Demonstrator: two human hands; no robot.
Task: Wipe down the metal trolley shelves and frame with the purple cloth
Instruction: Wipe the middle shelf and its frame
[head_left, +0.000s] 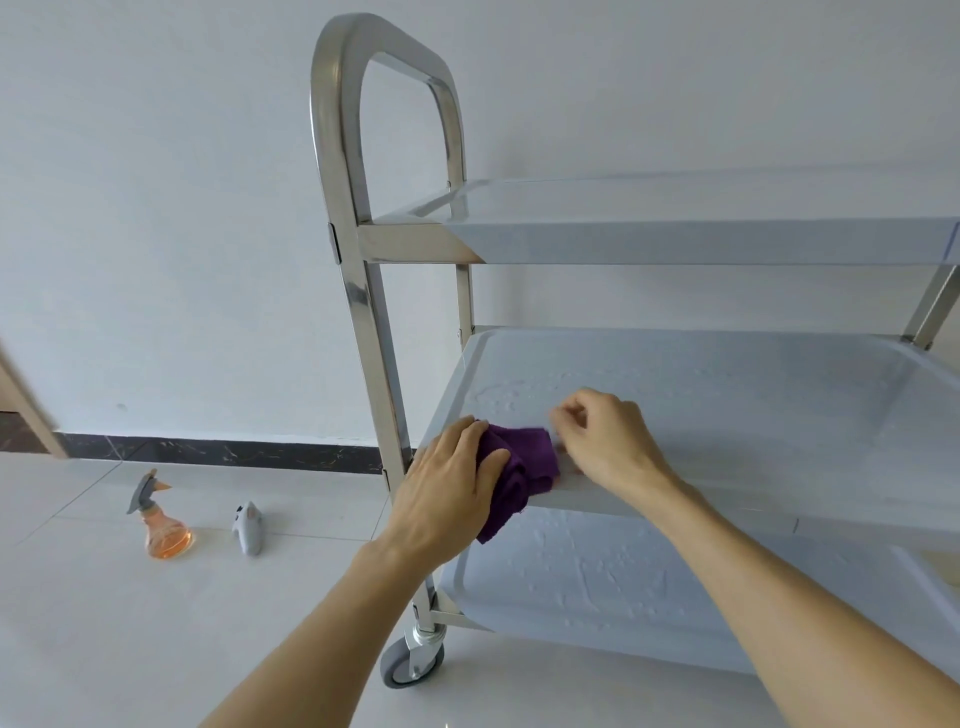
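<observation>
spray bottle (161, 525) on floor, grey object (248, 526) beside it

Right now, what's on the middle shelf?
On the middle shelf: spray droplets, the purple cloth at its front edge, held by left hand; right hand beside. Under them: hidden.

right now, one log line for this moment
left hand: grips purple cloth | right hand: pinches cloth edge | on: wet middle shelf
</observation>
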